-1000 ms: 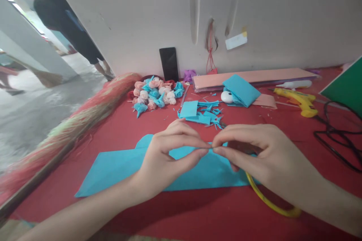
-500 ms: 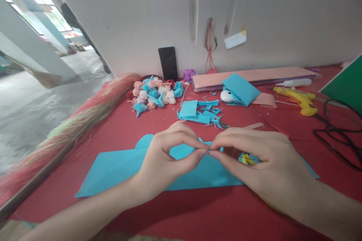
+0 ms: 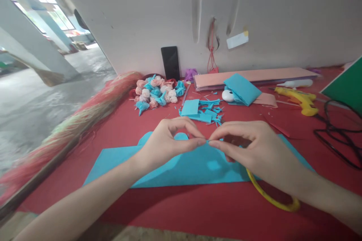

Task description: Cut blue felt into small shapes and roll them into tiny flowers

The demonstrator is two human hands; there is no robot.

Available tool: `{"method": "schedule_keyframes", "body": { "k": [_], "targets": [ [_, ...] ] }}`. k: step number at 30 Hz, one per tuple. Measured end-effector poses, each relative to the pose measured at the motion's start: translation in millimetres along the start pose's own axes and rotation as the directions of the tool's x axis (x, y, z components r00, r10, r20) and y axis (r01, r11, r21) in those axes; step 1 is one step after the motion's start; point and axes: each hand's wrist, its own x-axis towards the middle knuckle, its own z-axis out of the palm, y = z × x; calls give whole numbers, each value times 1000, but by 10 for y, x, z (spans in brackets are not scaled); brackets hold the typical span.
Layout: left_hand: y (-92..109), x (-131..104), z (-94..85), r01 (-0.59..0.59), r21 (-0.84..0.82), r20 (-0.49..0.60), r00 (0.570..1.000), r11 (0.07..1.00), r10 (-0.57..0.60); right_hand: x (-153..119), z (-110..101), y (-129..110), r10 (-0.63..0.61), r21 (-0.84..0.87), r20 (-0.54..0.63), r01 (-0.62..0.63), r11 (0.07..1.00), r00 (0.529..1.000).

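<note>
Thumb and fingers of my left hand (image 3: 166,139) pinch together at the centre, almost touching the pinched fingertips of my right hand (image 3: 251,141). Between the fingertips is a tiny bit of something bluish, too small to make out. Both hands are above a long blue sheet (image 3: 198,171) lying on the red table. A curved yellow handle (image 3: 268,196) shows beneath my right hand; its other end is hidden by the hand. Blue cut pieces (image 3: 190,107) lie just beyond my fingers.
Pink, blue and white paper flowers (image 3: 155,92) are heaped at the back left. A black phone (image 3: 170,63) leans on the wall. At the right are a yellow glue gun (image 3: 299,99), a black cable (image 3: 339,135) and a green board (image 3: 346,84). Red fringed material (image 3: 62,131) runs along the left edge.
Both hands have risen slightly, fingertips still pinched together. More of the yellow handle now shows below my right hand. The view has shifted a little.
</note>
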Motion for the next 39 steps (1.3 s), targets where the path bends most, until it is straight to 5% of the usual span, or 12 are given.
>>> {"method": "schedule_keyframes", "body": {
  "k": [4,7,9,14,26,39],
  "targets": [
    [2,25,-98,37,2,-39,999,999,-37,42,-4,64,66,5,5,-67,998,998],
    [-51,24,-290,10,229,-138,990,973,22,88,21,188,138,-19,87,-137,990,987],
    [-143,-7,-437,-65,517,-25,995,854,92,119,53,299,168,-26,197,-166,986,966],
    [-474,-200,-650,-139,656,135,989,742,66,158,152,531,145,-44,395,-139,989,907],
    [-672,-378,-667,-227,805,199,974,548,111,189,219,649,150,-96,507,-117,988,849],
    [-775,-452,-686,-226,859,155,970,459,188,201,241,660,159,-79,465,-138,987,871]
  ]
}}
